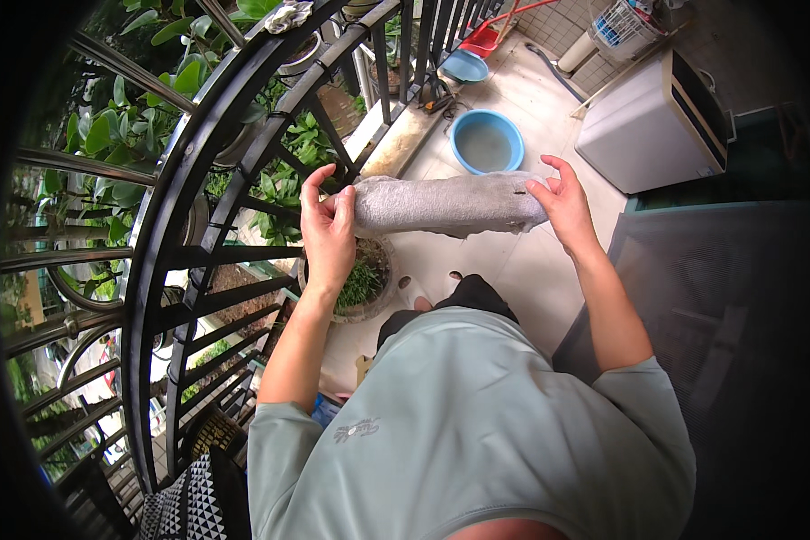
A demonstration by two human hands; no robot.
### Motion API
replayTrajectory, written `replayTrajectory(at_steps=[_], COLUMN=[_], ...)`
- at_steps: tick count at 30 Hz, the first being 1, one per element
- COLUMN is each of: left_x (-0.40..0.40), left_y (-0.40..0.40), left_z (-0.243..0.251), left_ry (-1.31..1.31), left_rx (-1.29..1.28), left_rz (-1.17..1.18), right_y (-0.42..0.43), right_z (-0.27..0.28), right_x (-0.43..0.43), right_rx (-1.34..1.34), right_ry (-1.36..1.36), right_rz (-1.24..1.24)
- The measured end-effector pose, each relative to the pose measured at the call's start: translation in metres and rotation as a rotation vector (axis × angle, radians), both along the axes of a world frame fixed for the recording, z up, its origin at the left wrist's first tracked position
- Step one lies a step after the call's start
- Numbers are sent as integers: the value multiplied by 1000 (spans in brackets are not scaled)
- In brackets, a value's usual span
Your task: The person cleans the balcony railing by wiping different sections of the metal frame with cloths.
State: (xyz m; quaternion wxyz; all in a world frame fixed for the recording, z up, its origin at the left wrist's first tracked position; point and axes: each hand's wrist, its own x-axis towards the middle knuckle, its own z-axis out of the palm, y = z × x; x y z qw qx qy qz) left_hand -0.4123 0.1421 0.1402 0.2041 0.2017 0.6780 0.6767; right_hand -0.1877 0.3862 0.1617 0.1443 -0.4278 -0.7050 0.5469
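Note:
A folded grey terry cloth (445, 204) is stretched level between my two hands, in front of me. My left hand (329, 226) pinches its left end between thumb and fingers. The right end is gripped by my right hand (559, 202), with the thumb on the near face. A small dark hole or mark shows near that right end, and the lower edge is frayed. Beyond the cloth, a blue plastic basin (487, 142) with cloudy water stands on the tiled floor.
Black metal railing (150, 236) curves along the left, with plants behind it. A potted plant (361, 280) stands on the floor below my left hand. At the right are a white cabinet-like appliance (631, 128) and a dark mesh panel (702, 290). A red dustpan (480, 42) lies farther back.

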Motion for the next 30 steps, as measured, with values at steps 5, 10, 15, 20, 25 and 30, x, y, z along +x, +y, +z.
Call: replayTrajectory(at_steps=[5,10,15,20,25,30], left_x=[-26,-31,-12,4,17,38], left_y=[10,23,37,57,82,132], left_z=[4,38,68,65,79,83], left_ry=[-175,-152,811,1028,792,36], left_rx=[-23,-46,-518,-454,-292,-69], left_rz=[-154,-371,-531,-481,-541,-483], right_y=[13,3,35,64,114,144], right_z=[2,37,33,61,98,42], right_x=[9,10,15,24,37,33], right_rx=[233,722,1004,743,750,-812], right_ry=[-5,-274,-173,-164,-47,605], right_rz=[99,609,787,846,1079,312])
